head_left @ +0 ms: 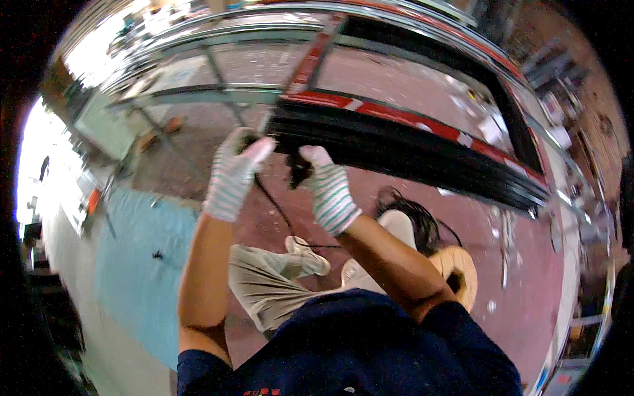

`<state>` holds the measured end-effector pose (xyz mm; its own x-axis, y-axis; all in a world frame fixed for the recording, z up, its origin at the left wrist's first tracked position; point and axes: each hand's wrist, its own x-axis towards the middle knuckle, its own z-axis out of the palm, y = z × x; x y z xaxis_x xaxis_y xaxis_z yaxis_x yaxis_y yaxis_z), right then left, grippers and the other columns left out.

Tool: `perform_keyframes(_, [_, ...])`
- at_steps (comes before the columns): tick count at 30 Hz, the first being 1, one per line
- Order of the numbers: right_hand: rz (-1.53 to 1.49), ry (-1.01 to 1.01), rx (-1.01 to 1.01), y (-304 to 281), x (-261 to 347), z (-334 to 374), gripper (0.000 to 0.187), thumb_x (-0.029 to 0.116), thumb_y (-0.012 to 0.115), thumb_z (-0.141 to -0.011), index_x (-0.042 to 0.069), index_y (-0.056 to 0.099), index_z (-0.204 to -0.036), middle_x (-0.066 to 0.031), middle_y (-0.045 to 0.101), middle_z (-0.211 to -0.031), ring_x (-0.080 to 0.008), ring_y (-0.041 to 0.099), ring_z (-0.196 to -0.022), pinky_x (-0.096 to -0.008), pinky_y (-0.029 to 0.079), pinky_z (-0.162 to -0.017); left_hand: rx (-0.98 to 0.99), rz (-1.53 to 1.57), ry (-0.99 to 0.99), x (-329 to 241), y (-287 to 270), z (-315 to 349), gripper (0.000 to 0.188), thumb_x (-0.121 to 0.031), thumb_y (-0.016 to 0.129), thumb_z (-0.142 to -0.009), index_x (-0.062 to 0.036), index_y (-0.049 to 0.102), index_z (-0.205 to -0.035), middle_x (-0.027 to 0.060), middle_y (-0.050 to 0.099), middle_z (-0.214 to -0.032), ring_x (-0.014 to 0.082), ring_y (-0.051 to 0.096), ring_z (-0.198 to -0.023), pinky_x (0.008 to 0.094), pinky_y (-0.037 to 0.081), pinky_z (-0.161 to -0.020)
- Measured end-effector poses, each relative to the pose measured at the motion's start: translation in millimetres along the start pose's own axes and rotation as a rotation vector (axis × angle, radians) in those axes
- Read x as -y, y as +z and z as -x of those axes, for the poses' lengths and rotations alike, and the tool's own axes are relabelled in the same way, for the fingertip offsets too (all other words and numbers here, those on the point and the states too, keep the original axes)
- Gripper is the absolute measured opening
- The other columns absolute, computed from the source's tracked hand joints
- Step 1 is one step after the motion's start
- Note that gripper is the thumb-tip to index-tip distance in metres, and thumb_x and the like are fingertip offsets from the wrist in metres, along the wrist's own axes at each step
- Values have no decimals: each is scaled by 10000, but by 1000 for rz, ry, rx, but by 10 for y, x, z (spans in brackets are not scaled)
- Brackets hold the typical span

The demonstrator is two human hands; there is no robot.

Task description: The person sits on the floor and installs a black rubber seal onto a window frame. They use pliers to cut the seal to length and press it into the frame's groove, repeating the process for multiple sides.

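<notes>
Along the frame, white patches, perhaps labels

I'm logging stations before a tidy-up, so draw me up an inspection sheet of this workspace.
Surface: grey metal rack above a reddish floor; blue floor area at left.
Job's things: black bars lying side by side, next to a red-and-black frame; dark piece at the right hand, details blurred.
Clutter: tan round object with a hole; pale scraps on the floor.
Hands: left hand and right hand in striped gloves, near the bars' left end; grip unclear.
Cables: dark cord hanging below the left hand; black coil on the floor.
Surroundings: blurred items along the right edge.
</notes>
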<state>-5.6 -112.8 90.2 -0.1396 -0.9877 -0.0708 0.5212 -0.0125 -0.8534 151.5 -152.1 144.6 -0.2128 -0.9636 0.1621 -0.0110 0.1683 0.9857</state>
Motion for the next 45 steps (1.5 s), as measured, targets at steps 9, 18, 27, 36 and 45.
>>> perform_keyframes(9, [-132,-169,-447,-1177,955,785,196,238,604,-826,43,620,-838,-55,604,-749,-210,572,-612,-356,505,-598,-2,107,-41,50,131,-25,164,-172,645,-847,-37,582,-916,-25,479,-667,63,428,-590,221,372,-561])
perform_keyframes(18, [-36,-506,-740,-2526,1490,1450,347,394,537,-855,48,563,-862,-101,595,-733,-234,596,-614,-368,517,-530,-174,47,51,204,151,20,281,-256,619,-862,-60,583,-1060,5,532,-887,88,473,-775,239,418,-700])
perform_keyframes(27, [-176,-164,-773,-3008,576,1171,560,457,557,-885,-50,576,-1122,-130,614,-978,-256,578,-821,-399,491,-785,-453,-334,373,358,307,380,406,-241,493,-965,39,500,-1259,181,469,-1308,260,501,-1168,365,425,-988])
perform_keyframes(36, [539,-253,-298,-3081,182,-34,407,359,382,-968,102,500,-1261,-92,508,-1321,-253,454,-1225,-401,356,-1053,-213,-387,367,608,544,816,316,-247,518,-945,-29,541,-1173,90,540,-1145,196,520,-1015,327,432,-918])
perform_keyframes(45, [701,-235,-56,-2374,100,-465,304,267,468,-957,66,560,-1164,-66,569,-1188,-197,520,-1094,-356,416,-970,92,-431,249,977,852,1190,272,-38,631,-814,-17,598,-1083,124,597,-1045,239,594,-961,318,470,-867])
